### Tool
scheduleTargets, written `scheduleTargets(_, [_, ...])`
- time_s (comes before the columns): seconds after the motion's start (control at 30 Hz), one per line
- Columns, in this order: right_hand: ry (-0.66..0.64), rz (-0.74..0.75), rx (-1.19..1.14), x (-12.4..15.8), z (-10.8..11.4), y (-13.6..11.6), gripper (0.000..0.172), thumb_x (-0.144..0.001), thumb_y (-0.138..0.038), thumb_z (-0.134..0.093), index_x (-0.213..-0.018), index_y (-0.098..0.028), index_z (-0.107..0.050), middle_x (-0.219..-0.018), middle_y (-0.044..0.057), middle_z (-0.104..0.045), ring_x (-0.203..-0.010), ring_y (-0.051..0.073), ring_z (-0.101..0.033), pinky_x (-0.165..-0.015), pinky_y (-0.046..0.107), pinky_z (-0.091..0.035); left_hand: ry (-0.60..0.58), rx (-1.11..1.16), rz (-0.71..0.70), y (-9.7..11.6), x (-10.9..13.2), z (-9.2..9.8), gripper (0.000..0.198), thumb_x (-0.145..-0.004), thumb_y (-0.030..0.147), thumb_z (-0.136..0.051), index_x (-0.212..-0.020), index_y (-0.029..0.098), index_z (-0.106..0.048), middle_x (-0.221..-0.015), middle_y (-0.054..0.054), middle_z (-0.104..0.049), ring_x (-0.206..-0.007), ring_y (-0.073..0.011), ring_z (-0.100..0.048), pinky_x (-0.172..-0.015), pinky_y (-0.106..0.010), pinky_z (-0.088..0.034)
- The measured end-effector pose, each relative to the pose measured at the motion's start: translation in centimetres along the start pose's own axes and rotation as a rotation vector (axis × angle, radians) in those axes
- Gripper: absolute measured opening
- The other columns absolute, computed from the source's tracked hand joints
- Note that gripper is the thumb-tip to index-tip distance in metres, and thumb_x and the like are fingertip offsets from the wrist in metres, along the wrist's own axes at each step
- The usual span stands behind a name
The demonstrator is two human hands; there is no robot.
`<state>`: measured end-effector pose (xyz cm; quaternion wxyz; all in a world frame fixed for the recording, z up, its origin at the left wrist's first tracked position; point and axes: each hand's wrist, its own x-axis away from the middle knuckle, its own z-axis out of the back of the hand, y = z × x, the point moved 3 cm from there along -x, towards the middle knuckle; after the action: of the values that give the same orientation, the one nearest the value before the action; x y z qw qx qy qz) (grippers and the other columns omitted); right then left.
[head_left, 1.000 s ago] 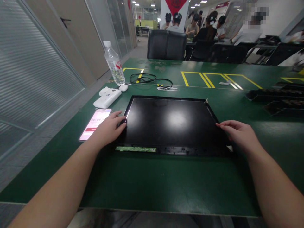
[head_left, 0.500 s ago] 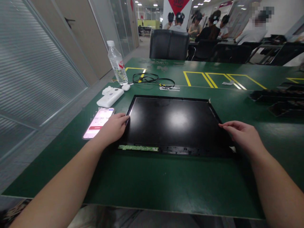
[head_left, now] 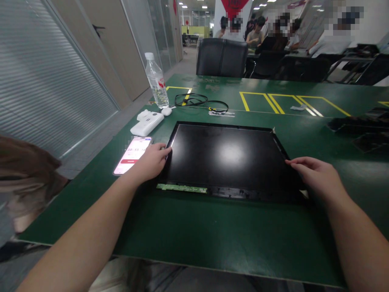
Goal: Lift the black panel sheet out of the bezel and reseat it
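Centrally, glossy black rectangular panel, left hand, right hand, perhaps gripping edges

At my bench, by the count: two hands of mine, the left hand and the right hand; one green table; one black screen panel; one green circuit strip; one phone; one white handheld device; one small white oval case; one water bottle; one looped black cable; one black chair.
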<state>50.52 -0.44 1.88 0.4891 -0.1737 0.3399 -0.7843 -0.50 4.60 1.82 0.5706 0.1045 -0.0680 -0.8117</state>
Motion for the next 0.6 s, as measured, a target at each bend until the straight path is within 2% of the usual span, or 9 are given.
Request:
scheduleTargets(0.2, [-0.008,-0.12,-0.082,0.3,0.0,-0.4,0.037,-0.061,-0.047,-0.074,-0.085,-0.021,-0.084,-0.075,0.01,-0.077,-0.06,0.02,-0.054,-0.054,0.033,-0.04,-0.016,-0.013,0.0,-0.3,0.1,-0.1,0.055,-0.096,0.03,-0.042,-0.136,0.016,-0.078,-0.145,-0.02,-0.068,-0.131,-0.0419,-0.063,-0.115,-0.06,-0.05])
scheduleTargets(0.37, [-0.008,-0.144,-0.082,0.5,0.1,-0.7,0.038,-0.06,-0.046,-0.074,-0.086,-0.02,-0.083,-0.085,0.01,-0.079,-0.059,0.017,-0.051,-0.053,0.033,-0.038,-0.003,0.014,0.027,-0.1,0.3,-0.1,0.056,-0.095,0.025,-0.041,-0.141,0.009,-0.07,-0.146,-0.023,-0.068,-0.135,-0.0397,-0.063,-0.118,-0.057,-0.048])
scheduleTargets(0.47, [-0.026,-0.174,-0.123,0.8,0.1,-1.0,0.037,-0.061,-0.046,-0.073,-0.087,-0.02,-0.081,-0.082,0.008,-0.077,-0.058,0.016,-0.049,-0.053,0.033,-0.04,0.022,0.051,0.079,-0.1,0.3,-0.1,0.059,-0.094,0.027,-0.046,-0.148,0.007,-0.062,-0.149,-0.025,-0.065,-0.14,-0.0411,-0.06,-0.121,-0.059,-0.045])
scheduleTargets(0.6, [0.004,-0.157,-0.127,1.2,0.2,-1.8,0.032,-0.065,-0.043,-0.071,-0.085,-0.021,-0.079,-0.083,0.008,-0.078,-0.063,0.018,-0.054,-0.055,0.032,-0.043,0.047,0.047,0.138,-0.5,0.4,-0.2,0.063,-0.095,0.031,-0.05,-0.152,0.004,-0.056,-0.153,-0.027,-0.06,-0.144,-0.0434,-0.055,-0.124,-0.061,-0.041])
